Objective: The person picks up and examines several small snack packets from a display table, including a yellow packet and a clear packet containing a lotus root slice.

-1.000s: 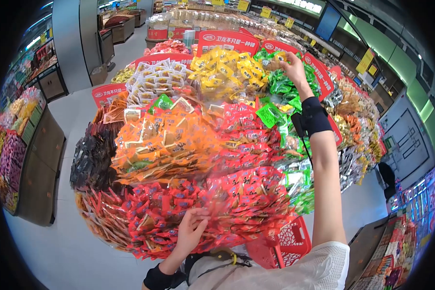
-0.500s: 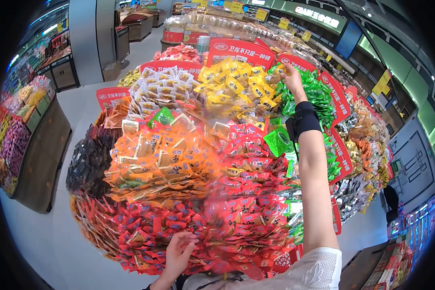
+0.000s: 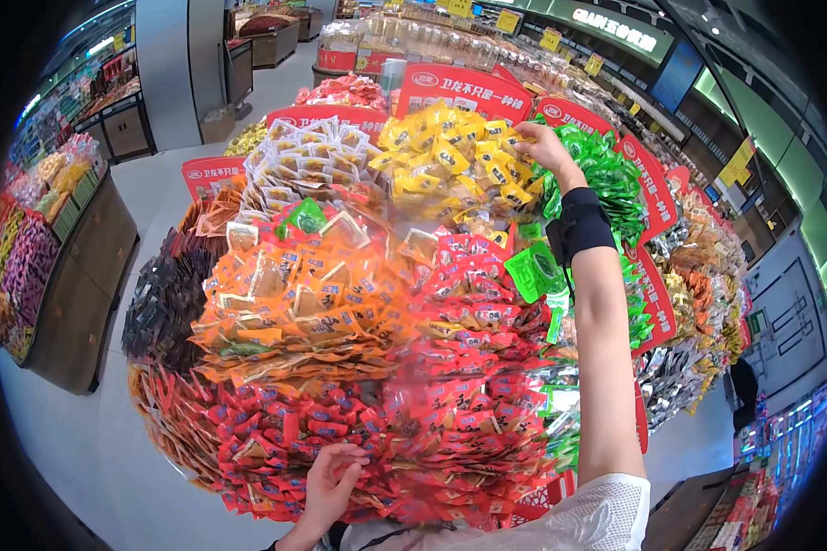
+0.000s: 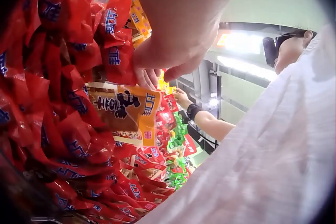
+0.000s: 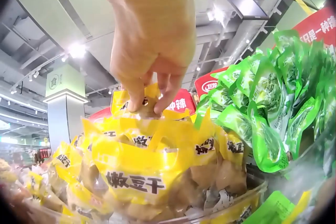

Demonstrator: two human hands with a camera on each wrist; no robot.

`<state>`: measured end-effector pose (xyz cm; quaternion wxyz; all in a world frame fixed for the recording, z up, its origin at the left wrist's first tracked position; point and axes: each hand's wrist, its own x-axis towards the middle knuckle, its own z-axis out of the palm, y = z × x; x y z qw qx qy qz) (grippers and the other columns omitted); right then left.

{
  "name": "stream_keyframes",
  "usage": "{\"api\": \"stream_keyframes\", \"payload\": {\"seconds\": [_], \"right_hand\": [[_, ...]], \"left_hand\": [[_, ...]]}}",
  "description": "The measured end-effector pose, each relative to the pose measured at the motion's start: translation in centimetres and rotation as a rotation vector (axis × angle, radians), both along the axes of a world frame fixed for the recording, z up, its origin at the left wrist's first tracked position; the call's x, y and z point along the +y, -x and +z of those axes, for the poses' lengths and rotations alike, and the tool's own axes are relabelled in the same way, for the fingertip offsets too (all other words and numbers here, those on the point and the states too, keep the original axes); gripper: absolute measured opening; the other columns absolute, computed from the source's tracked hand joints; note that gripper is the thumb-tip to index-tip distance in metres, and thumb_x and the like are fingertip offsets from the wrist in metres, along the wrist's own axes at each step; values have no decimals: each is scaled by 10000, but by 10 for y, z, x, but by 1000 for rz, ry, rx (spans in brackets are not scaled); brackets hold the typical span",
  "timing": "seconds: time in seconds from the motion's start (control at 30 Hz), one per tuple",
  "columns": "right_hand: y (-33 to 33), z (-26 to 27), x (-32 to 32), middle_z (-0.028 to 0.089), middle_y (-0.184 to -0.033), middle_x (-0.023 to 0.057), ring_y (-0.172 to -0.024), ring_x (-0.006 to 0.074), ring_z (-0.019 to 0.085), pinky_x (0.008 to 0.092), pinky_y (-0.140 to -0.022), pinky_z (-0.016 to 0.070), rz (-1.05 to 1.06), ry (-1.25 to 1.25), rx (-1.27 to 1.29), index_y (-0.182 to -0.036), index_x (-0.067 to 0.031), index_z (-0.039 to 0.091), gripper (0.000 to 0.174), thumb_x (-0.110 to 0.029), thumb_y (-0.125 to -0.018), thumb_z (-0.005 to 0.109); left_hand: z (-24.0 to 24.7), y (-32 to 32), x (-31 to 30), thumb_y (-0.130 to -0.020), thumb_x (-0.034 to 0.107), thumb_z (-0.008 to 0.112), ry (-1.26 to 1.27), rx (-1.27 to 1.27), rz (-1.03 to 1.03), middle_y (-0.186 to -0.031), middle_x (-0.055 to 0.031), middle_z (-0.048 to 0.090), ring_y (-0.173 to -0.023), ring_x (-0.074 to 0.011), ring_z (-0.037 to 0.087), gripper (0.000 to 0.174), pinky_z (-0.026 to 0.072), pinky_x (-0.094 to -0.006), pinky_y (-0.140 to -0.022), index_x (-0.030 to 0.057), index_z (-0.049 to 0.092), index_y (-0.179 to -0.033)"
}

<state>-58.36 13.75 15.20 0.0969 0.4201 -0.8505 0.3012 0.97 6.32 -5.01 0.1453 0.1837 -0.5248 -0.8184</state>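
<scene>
A big mound of snack packets fills the head view. My right hand (image 3: 529, 140) reaches up to the yellow packets (image 3: 450, 156) at the top. Its fingers and thumb pinch the top edge of one yellow packet (image 5: 143, 109), right beside the green packets (image 5: 268, 103). My left hand (image 3: 331, 476) is low at the front of the mound, among the red packets (image 3: 432, 432). Its curled fingertips (image 4: 149, 77) close on the top corner of an orange packet (image 4: 123, 111) lying among the red ones.
Orange packets (image 3: 294, 303), white packets (image 3: 308, 161) and dark packets (image 3: 161, 303) make up the mound's middle and left. Red signs (image 3: 459, 87) ring its top. A red basket (image 3: 542, 500) stands at my feet. Bare aisle floor (image 3: 156, 193) and other bins (image 3: 55, 266) lie to the left.
My right hand has come down from the green pile's top onto the yellow packets. My left hand has slid lower on the red packets and curled its fingers. The view has shifted closer.
</scene>
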Motion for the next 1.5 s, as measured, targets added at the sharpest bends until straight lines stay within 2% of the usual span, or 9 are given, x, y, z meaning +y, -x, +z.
{"api": "stream_keyframes", "payload": {"seconds": [0.17,0.3,0.43,0.77,0.9,1.0,1.07,1.2,1.5], "right_hand": [[-9,9,-4,621,-881,99,-796,191,600,311,-691,466,-36,-183,22,-1016,-19,585,381,-103,-658,682],[-10,8,-1,606,-702,70,-706,186,590,319,-623,453,-6,-169,1,-794,3,575,212,-91,-626,666],[-16,-8,-3,599,-666,54,-631,149,566,283,-597,446,-41,-218,184,-750,3,571,115,-71,-679,624],[-35,0,7,632,-757,80,-703,169,590,291,-649,459,-156,-75,123,-853,-28,623,177,-123,-707,651],[-81,24,1,616,-818,99,-741,248,599,340,-660,462,-22,148,348,-853,-64,617,136,-138,-739,602],[-126,15,-8,614,-810,117,-756,265,599,356,-672,464,197,-6,367,-843,-75,614,121,-126,-749,558],[-147,5,-10,616,-764,102,-750,292,590,366,-635,461,197,-356,543,-852,-85,593,126,-163,-762,554],[-144,-27,-17,611,-731,149,-698,323,593,413,-593,469,76,-697,680,-779,-52,600,117,-101,-730,506],[-145,-47,-27,630,-796,148,-786,285,616,384,-661,494,-26,-748,622,-792,-43,634,135,-77,-724,522]], "left_hand": [[0,0,-1,-813,-67,489,8,0,-7,-1013,-114,522,-938,-185,546,293,466,-277,-792,-10,409,-1090],[-1,-1,-1,-813,-69,486,35,6,-10,-1012,-111,523,-938,-184,546,294,468,-279,-791,-9,410,-1090],[-2,-1,0,-812,-72,484,54,12,-15,-1016,-112,520,-936,-185,547,296,469,-280,-791,-6,410,-1090],[0,-5,0,-817,-70,475,71,12,-17,-1020,-102,518,-937,-177,548,284,450,-272,-805,-2,415,-1086],[1,-5,2,-818,-72,469,97,24,-22,-1024,-101,521,-943,-175,547,284,444,-263,-807,0,415,-1088],[3,-5,4,-819,-72,467,108,41,-31,-1025,-100,523,-950,-174,547,283,438,-260,-812,3,417,-1088],[5,-4,7,-819,-72,466,105,50,-43,-1024,-100,525,-955,-173,546,282,435,-261,-815,3,418,-1087],[8,-6,10,-820,-68,467,140,68,-68,-1017,-100,530,-954,-172,549,278,432,-268,-823,1,423,-1086],[11,-20,15,-822,-50,478,144,84,-43,-1014,-94,530,-940,-165,548,273,429,-273,-820,4,434,-1086]]}}
